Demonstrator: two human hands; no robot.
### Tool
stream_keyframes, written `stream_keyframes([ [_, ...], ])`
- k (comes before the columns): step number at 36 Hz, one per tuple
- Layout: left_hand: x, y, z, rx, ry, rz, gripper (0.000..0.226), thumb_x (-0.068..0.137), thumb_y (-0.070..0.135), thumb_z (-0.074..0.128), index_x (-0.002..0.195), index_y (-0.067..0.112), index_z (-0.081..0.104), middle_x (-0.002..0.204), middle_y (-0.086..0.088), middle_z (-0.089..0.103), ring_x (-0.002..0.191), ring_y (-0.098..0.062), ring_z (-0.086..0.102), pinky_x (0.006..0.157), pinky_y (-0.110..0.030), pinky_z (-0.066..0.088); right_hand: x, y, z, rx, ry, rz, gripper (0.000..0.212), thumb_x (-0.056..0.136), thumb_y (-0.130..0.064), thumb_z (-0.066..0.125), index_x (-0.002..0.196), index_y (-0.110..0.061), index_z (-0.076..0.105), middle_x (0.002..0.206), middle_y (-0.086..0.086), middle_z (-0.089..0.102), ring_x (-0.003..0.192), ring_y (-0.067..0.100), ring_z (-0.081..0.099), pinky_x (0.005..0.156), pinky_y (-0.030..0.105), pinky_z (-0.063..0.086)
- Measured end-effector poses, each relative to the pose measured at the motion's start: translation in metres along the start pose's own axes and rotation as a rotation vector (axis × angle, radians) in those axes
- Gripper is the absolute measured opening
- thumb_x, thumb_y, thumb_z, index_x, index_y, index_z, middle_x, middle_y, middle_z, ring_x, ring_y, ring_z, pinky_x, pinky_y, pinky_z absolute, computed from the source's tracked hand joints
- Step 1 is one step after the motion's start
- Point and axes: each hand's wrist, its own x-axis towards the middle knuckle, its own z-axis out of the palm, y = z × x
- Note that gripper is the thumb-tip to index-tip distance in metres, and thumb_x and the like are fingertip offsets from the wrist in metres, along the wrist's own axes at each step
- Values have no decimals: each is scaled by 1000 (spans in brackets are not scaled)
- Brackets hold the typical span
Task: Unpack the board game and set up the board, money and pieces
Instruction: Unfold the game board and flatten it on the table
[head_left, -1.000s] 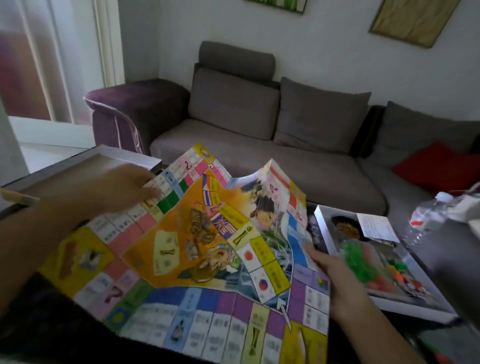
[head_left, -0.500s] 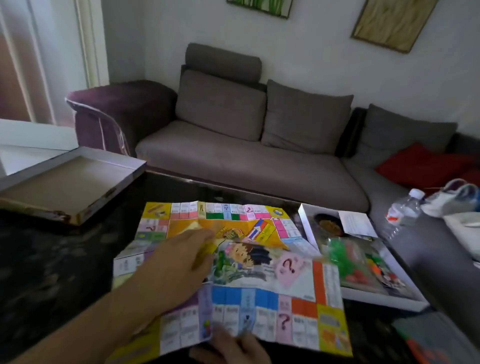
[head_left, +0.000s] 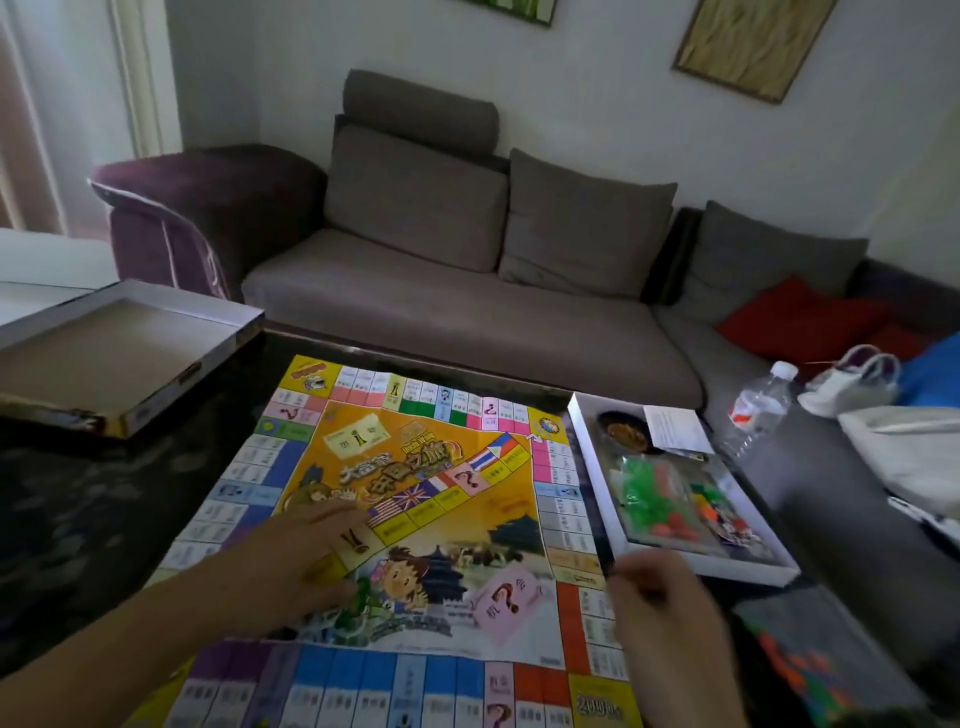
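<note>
Left hand (head_left: 291, 566) lies flat, fingers spread, on the board (head_left: 415, 519), likely pressing its creases down so the sheet lies level on the dark surface (head_left: 104, 519). Right hand (head_left: 654, 597) at the board's right edge, fingers loosely curled, apparently holding nothing. Beside that edge: open box (head_left: 587, 447) with pieces, still unpacked. Beyond the board's far-left corner: upturned lid (head_left: 119, 353).

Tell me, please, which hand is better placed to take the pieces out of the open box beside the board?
The right hand, probably. It hovers at the board's right edge, just in front of the open box with the pieces. The left hand lies flat on the board's middle, farther from the box.
</note>
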Motion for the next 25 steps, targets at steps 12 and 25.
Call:
stream_keyframes([
  [12,-1,4,-15,-118,113,-151,67,93,48,71,150,30,41,152,12,37,123,-9,50,96,-23,45,69,57,-7,-300,-153,194,26,91,-24,72,105,-7,59,74,6,75,55,18,69,51,30,47],
  [25,-17,-24,-13,-7,-28,-303,127,73,81,71,165,30,-2,173,-2,-5,158,-29,13,125,-44,26,76,68,-10,-7,-285,301,18,100,-7,62,105,8,72,82,23,70,53,20,50,52,30,39],
])
